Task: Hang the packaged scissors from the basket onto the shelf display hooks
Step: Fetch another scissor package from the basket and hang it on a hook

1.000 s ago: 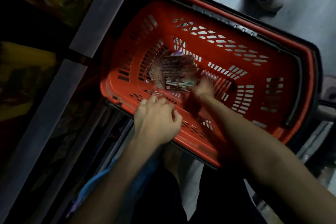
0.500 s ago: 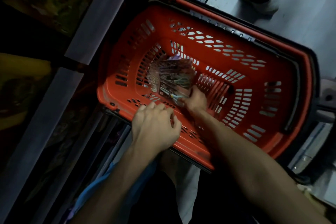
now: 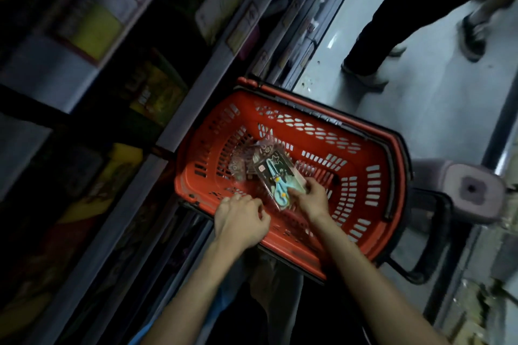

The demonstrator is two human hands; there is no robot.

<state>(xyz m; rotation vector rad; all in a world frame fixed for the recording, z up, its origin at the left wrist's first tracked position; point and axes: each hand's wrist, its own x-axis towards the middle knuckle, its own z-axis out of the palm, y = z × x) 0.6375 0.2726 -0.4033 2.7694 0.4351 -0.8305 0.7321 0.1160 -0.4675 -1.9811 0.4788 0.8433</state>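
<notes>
I look down into a dim shop aisle. A red basket (image 3: 361,148) sits low by the dark shelf (image 3: 193,92) on my left side. The shelf holds boxes with yellow and green fronts, but they are too blurry to read. On the right is a pale grey floor (image 3: 420,126) with small bits of dirt on it.

My right hand (image 3: 311,199) is inside the basket. Its thumb and fingers pinch the low end of a pack of scissors (image 3: 276,176), which sits tilted above the basket floor. The scissors have blue handles. More packs (image 3: 238,165) lie in the basket just past it.

My left hand (image 3: 241,221) is at the near rim with its fingers curled. I cannot tell if it grips the rim.

Another person's legs (image 3: 392,22) stand on the floor past the basket. A grey stool (image 3: 471,190) sits by the basket's right end.
</notes>
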